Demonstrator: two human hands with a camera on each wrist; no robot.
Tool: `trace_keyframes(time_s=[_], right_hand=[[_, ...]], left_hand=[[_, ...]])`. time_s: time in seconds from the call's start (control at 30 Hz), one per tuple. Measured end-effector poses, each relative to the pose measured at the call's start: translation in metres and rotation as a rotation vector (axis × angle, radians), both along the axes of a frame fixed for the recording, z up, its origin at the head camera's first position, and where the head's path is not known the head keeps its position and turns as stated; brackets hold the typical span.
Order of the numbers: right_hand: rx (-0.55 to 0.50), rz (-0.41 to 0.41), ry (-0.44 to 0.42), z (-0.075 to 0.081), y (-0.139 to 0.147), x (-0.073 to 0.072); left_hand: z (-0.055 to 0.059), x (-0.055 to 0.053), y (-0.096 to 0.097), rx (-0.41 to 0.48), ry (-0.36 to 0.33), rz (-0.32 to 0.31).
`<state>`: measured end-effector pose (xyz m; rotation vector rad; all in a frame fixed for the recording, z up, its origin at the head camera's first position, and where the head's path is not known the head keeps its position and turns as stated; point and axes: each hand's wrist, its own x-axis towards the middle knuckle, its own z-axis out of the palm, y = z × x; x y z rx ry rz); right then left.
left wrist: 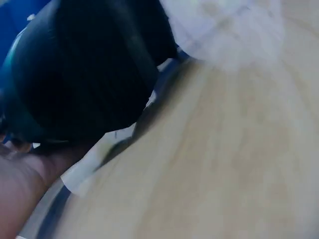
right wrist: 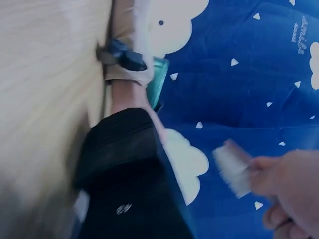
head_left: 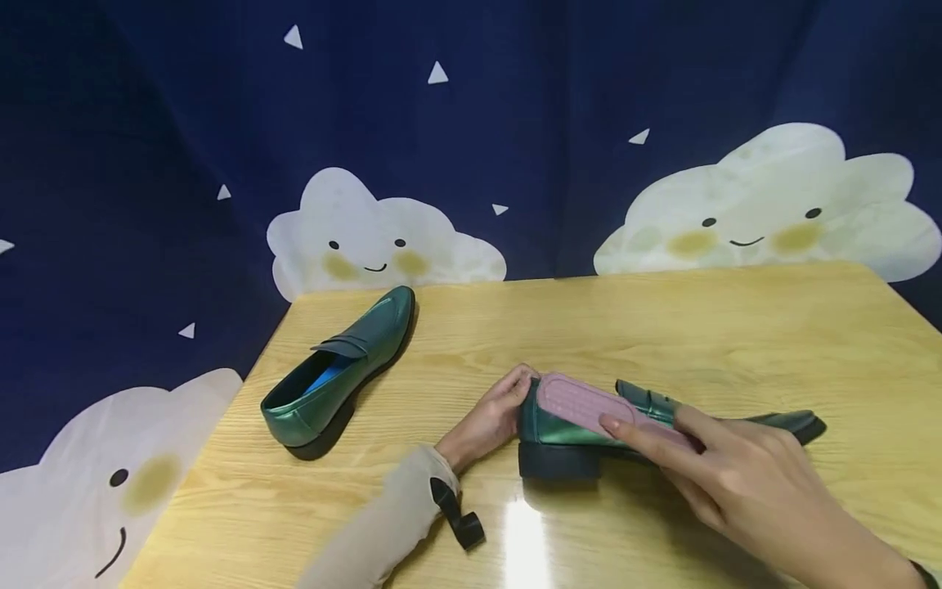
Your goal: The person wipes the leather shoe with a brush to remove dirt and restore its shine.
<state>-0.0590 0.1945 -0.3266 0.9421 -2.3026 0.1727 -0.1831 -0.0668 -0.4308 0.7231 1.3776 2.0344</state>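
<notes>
A green metallic loafer with a black sole is held up on its side edge, toe to the right, in the head view. My left hand grips it at the back of the heel. With my right hand I hold a pink-backed brush along the loafer's side. The right wrist view shows pale bristles on the brush and the dark sole of the loafer. Blurred and dark, the loafer's heel fills the upper left of the left wrist view; most left fingers are hidden there.
The matching green loafer stands upright at the left of the wooden table, toe pointing away. A dark blue curtain with clouds and triangles hangs behind. A black strap dangles from the left sleeve.
</notes>
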Motion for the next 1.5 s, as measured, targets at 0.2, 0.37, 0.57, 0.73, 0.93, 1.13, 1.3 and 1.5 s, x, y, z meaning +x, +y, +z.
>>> trace_keyframes(time_s=[0.2,0.37,0.57,0.73,0.93,1.13,1.3,1.5], right_hand=[[0.018,-0.067,-0.059,-0.008,-0.005,-0.014],[0.021,-0.042,-0.069,-0.015,-0.008,-0.018],[0.010,0.053,-0.047,-0.019,-0.011,-0.016],[0.032,0.046,-0.079,-0.022,-0.011,-0.011],[0.054,0.032,-0.094,-0.020,-0.008,-0.014],[0.122,0.216,-0.100,-0.021,-0.010,-0.015],[0.131,0.149,-0.072,-0.020,-0.006,-0.018],[0.122,0.120,-0.065,-0.020,-0.002,-0.023]], left_hand=[[-0.006,0.008,0.005,-0.241,0.408,0.075],[-0.008,0.021,-0.001,-0.347,0.749,0.178],[-0.004,0.037,-0.001,-0.546,0.998,0.276],[-0.004,0.039,-0.002,-0.604,1.249,0.313],[-0.006,0.036,-0.005,-0.628,1.378,0.347],[-0.006,0.031,-0.006,-0.645,1.323,0.363],[-0.006,0.028,-0.004,-0.652,1.241,0.340],[-0.007,0.028,-0.004,-0.659,1.230,0.343]])
